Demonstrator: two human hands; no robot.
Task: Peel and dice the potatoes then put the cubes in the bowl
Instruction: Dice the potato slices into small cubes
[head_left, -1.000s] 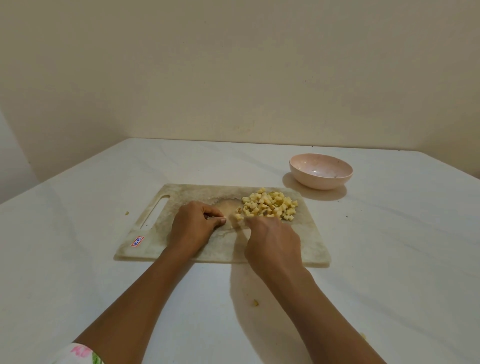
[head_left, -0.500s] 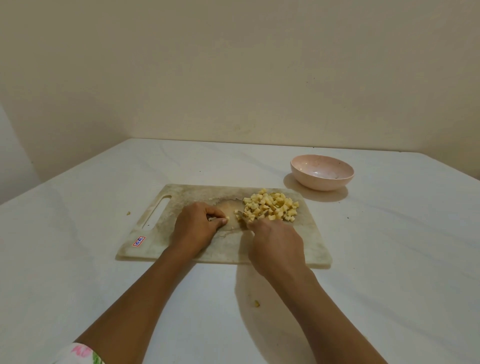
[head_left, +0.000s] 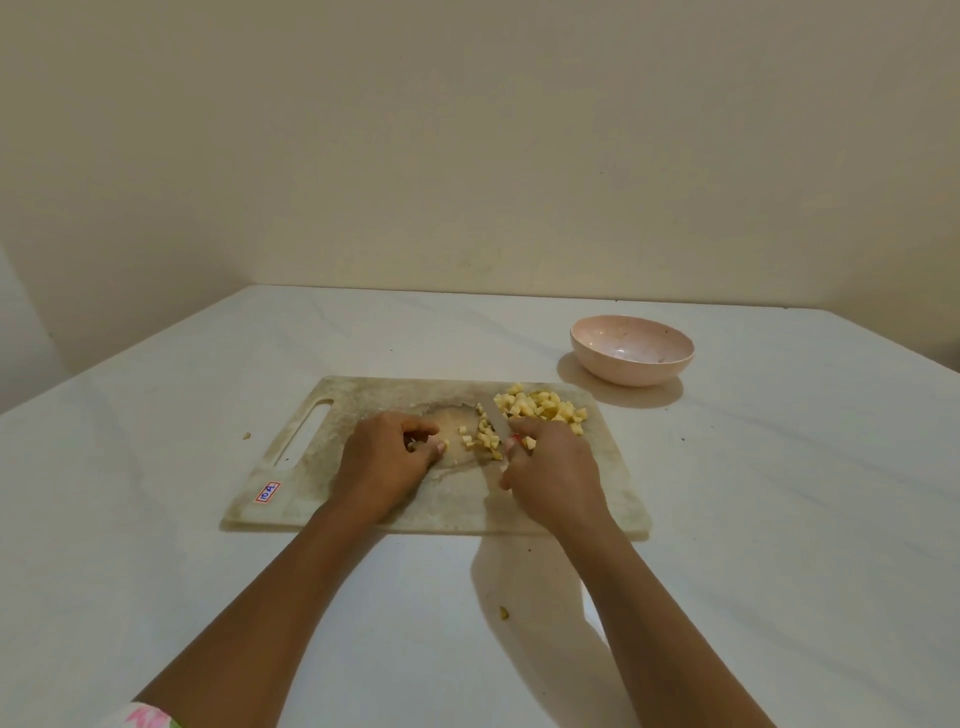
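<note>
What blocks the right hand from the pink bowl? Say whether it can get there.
Probably yes: the bowl stands past the far right corner of the board; only a low cube pile lies between, though the right hand grips a knife.

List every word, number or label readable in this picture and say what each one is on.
"104", possibly "10A" (the last character is unclear): blue handwriting on a small red-bordered sticker, on the near left corner of the cutting board.
No other text: the pink bowl shows only speckles, and the sleeve has a floral print with no lettering.
</note>
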